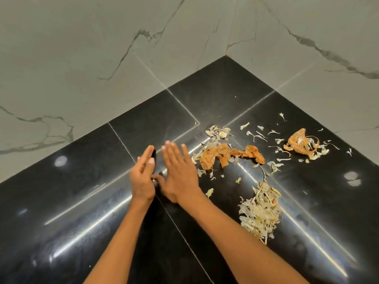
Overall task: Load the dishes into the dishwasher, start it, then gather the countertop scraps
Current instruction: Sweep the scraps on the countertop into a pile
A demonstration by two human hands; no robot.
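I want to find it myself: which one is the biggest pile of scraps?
Look at the black countertop, right of the right hand. The pale shredded heap lies nearest you, alone. Its neighbours are orange peels or tiny scattered bits.

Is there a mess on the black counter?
Yes. Peels are strewn over the counter: orange skins, more near the wall, pale shreds in a heap, and small bits scattered between. Both hands are open, holding nothing.

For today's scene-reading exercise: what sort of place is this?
Probably a kitchen corner: a glossy black countertop meets marbled wall tiles, and onion-like peelings and pale vegetable scraps lie scattered on it.
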